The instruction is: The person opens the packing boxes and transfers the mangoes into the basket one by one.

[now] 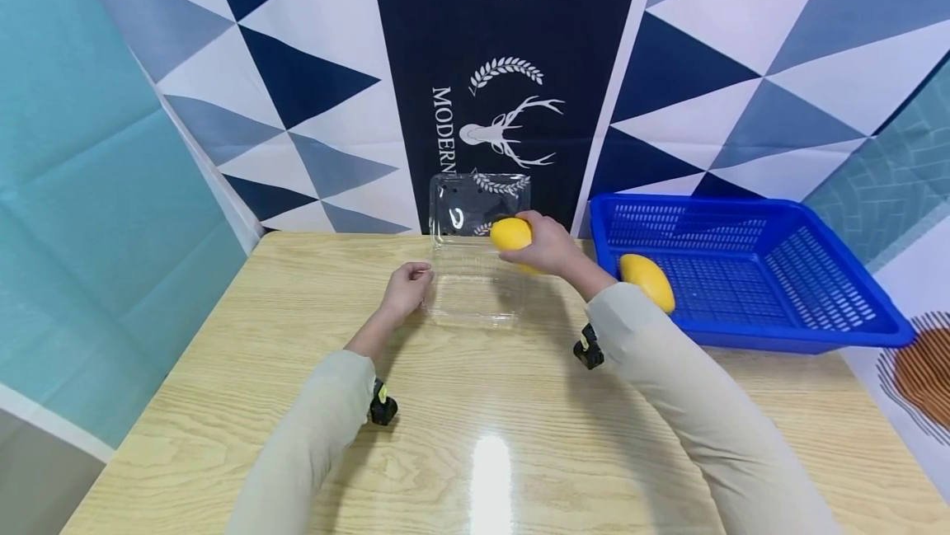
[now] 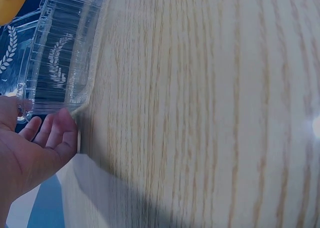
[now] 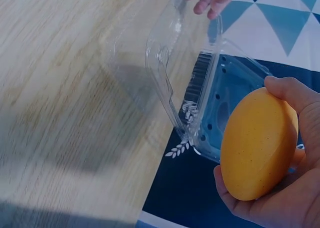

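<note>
A clear plastic clamshell box (image 1: 475, 296) stands on the table with its lid (image 1: 482, 201) raised at the back. At the box's left side, my left hand (image 1: 406, 289) pinches the rim between thumb and curled fingers, as the left wrist view (image 2: 37, 148) also shows. Above the box's right part, my right hand (image 1: 551, 245) grips a yellow mango (image 3: 257, 145), thumb on one side and fingers round the other. The mango is apart from the box's floor. No fruit is seen inside the box.
A blue plastic basket (image 1: 772, 333) stands at the right of the table, with another yellow mango (image 1: 647, 281) at its left end. Patterned cloth (image 1: 326, 90) hangs behind the wooden table (image 1: 445, 403). A dark wrist camera (image 1: 589, 348) sits below the right sleeve.
</note>
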Demonstrator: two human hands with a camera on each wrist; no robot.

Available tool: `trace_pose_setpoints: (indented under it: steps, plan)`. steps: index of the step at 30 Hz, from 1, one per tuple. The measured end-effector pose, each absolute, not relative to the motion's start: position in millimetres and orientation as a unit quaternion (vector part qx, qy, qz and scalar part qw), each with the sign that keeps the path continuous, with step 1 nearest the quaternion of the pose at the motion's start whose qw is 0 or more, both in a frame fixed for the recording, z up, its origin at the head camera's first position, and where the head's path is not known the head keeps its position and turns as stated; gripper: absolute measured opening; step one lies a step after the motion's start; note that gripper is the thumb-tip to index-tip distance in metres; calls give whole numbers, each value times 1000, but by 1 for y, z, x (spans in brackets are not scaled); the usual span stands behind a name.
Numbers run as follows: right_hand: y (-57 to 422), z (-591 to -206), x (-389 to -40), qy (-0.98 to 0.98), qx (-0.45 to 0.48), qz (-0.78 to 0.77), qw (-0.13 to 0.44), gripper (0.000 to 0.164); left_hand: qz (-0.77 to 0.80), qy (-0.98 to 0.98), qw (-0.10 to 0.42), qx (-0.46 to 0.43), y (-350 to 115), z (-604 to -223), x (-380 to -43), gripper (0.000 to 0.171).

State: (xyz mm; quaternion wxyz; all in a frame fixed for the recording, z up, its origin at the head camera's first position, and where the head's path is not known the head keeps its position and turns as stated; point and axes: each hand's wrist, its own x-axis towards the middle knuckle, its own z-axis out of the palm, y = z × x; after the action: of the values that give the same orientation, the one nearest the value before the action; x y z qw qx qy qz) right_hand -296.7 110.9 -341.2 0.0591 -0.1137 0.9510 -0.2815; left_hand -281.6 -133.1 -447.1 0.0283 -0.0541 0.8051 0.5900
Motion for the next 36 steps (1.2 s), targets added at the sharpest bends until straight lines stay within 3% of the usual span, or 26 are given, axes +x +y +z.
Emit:
trace_pose_setpoints:
  steps: [36]
  plan:
    - [157, -326, -303, 956, -79, -280, 32, 81, 588, 806, 28, -62, -133, -444, -278, 37]
